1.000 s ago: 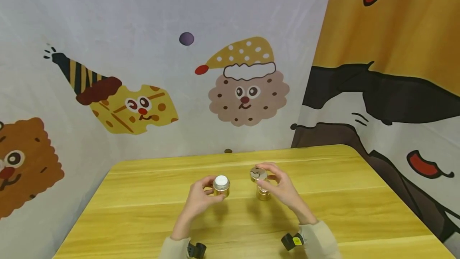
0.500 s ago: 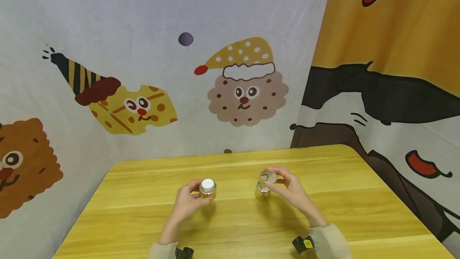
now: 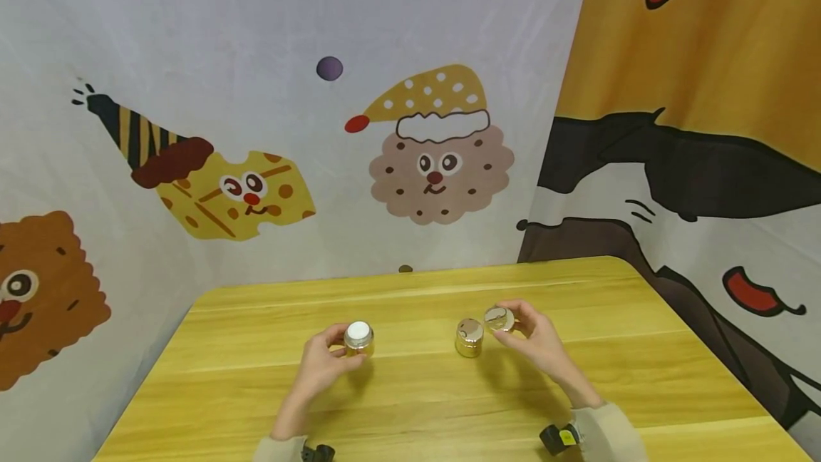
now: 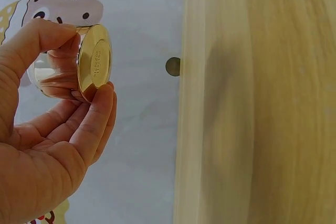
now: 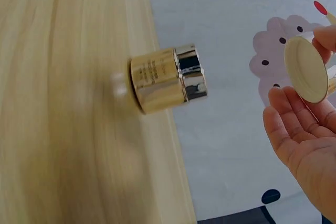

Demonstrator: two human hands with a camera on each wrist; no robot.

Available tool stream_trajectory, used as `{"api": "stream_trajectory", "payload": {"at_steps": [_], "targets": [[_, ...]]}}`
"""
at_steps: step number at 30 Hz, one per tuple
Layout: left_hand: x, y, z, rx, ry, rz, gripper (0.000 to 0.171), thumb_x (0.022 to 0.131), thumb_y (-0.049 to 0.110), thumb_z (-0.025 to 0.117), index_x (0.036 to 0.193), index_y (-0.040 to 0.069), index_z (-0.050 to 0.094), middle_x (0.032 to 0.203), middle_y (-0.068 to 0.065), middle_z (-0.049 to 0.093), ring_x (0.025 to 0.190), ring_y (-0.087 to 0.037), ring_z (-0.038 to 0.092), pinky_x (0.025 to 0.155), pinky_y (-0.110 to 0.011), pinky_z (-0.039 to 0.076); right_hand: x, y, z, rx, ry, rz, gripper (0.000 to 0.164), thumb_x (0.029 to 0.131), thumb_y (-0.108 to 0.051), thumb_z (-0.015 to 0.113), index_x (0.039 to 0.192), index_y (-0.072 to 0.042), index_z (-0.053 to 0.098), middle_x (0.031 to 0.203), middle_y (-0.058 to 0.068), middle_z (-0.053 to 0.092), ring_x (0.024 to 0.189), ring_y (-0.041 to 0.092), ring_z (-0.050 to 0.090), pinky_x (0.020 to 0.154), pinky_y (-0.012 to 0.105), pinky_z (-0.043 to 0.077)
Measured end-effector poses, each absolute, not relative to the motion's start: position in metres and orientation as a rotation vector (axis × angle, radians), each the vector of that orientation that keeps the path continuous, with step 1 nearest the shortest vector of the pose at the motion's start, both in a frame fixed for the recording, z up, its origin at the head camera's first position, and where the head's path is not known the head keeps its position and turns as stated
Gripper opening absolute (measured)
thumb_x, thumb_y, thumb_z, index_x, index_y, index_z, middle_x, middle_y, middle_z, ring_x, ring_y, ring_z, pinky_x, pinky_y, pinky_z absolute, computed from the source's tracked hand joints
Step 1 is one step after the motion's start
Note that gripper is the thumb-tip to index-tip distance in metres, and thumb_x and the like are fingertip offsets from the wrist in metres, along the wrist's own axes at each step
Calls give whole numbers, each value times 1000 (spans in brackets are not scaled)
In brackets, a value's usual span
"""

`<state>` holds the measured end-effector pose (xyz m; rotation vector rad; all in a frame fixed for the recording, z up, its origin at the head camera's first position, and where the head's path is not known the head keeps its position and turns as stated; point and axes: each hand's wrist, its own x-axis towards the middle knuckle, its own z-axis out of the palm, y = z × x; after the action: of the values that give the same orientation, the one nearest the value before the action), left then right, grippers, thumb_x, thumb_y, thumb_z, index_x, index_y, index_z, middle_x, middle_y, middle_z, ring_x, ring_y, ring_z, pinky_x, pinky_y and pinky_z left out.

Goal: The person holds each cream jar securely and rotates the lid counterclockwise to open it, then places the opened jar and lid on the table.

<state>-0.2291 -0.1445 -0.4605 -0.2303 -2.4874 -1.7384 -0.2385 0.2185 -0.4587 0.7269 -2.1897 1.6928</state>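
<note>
In the head view my left hand (image 3: pixel 322 363) grips a gold cosmetic jar (image 3: pixel 359 337) whose lid is off, showing a white round top. The left wrist view shows the printed gold base of this jar (image 4: pixel 95 62), held off the table between thumb and fingers. My right hand (image 3: pixel 540 346) pinches a shiny round jar lid (image 3: pixel 499 319) by its edge. Its pale, hollow underside (image 5: pixel 304 72) faces the right wrist camera. Between the hands, a second gold jar (image 3: pixel 470 339) stands upright on the table with its lid on, apart from the right hand.
The yellow wood-grain table (image 3: pixel 410 405) runs back to a white cloth (image 3: pixel 256 34) printed with cartoon food. A patterned orange, black and white cloth (image 3: pixel 693 91) hangs at the right. Dark wrist cameras (image 3: pixel 556 439) sit at both sleeves.
My left hand has moved left with the uncovered jar. The right hand has carried the lid right, from over the standing jar to beside it. The standing jar has stayed put.
</note>
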Motion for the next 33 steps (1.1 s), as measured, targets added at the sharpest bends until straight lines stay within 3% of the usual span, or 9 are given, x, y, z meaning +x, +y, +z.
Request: {"api": "stream_trajectory", "payload": {"at_steps": [5, 8, 16, 22, 33], "targets": [[-228, -147, -462, -216, -2493, -1735, 50, 66, -3, 79, 112, -6, 61, 104, -13, 62, 96, -26, 57, 81, -32, 53, -236, 225, -459, 696, -2214, 1659, 39, 75, 12, 70, 109, 13, 51, 101, 28, 60, 89, 9, 59, 73, 20, 49], [-228, -148, -463, -212, -2492, -1742, 50, 65, -3, 79, 112, -7, 61, 104, -13, 62, 97, -26, 57, 82, -33, 53, -234, 228, -459, 690, -2225, 1636, 41, 73, 13, 71, 109, 13, 51, 101, 30, 60, 89, 7, 59, 73, 22, 50], [-229, -150, -468, -212, -2504, -1734, 50, 66, -2, 80, 111, -6, 61, 103, -13, 62, 96, -26, 57, 82, -34, 53, -233, 238, -466, 687, -2263, 1575, 50, 71, 10, 74, 114, 9, 47, 99, 26, 61, 89, 8, 59, 74, 21, 50], [-230, -151, -470, -209, -2522, -1724, 48, 66, -2, 80, 110, -5, 61, 103, -12, 62, 96, -25, 56, 82, -34, 53, -232, 244, -469, 721, -2258, 1501, 48, 69, 12, 75, 108, 8, 48, 95, 17, 63, 86, 8, 58, 71, 20, 49], [-229, -152, -470, -167, -2533, -1741, 51, 65, -1, 80, 112, -7, 61, 102, -13, 60, 96, -26, 56, 82, -31, 52, -231, 249, -472, 697, -2319, 1296, 51, 64, 10, 79, 107, 5, 54, 92, 15, 63, 79, 9, 57, 67, 24, 52]]}}
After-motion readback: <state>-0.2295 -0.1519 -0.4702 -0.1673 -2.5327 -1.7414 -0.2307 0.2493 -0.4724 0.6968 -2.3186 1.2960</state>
